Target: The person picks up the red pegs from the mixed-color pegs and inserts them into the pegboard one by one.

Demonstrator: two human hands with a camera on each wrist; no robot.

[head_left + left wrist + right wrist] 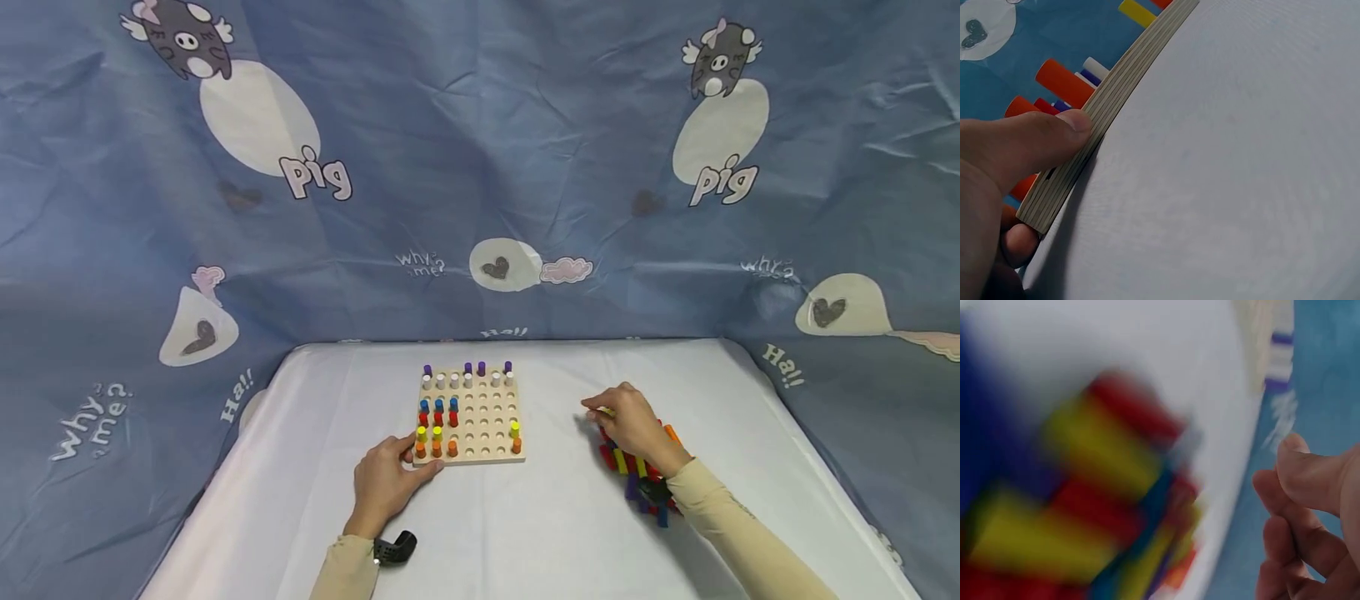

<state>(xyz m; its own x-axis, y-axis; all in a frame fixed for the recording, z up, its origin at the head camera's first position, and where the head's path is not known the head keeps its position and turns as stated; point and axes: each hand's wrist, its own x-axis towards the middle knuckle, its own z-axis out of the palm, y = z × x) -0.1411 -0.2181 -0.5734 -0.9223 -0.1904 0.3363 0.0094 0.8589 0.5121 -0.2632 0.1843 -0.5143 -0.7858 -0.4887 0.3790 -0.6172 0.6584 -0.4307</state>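
My left hand grips the front left corner of a wooden pegboard, its thumb on the front edge and fingers along the left side. Upright pegs in orange, yellow, red, blue, white and purple stand in rows on the board. To the right, my right hand is over the far side of a heap of loose pegs, thumb and forefinger together. A bit of a yellow peg shows between them in the head view; the right wrist view hides it behind curled fingers.
The heap lies on the white-covered table, partly under the right forearm; one orange peg lies at its right side. A patterned blue cloth hangs behind the table and along both sides. A black strap device is on the left wrist.
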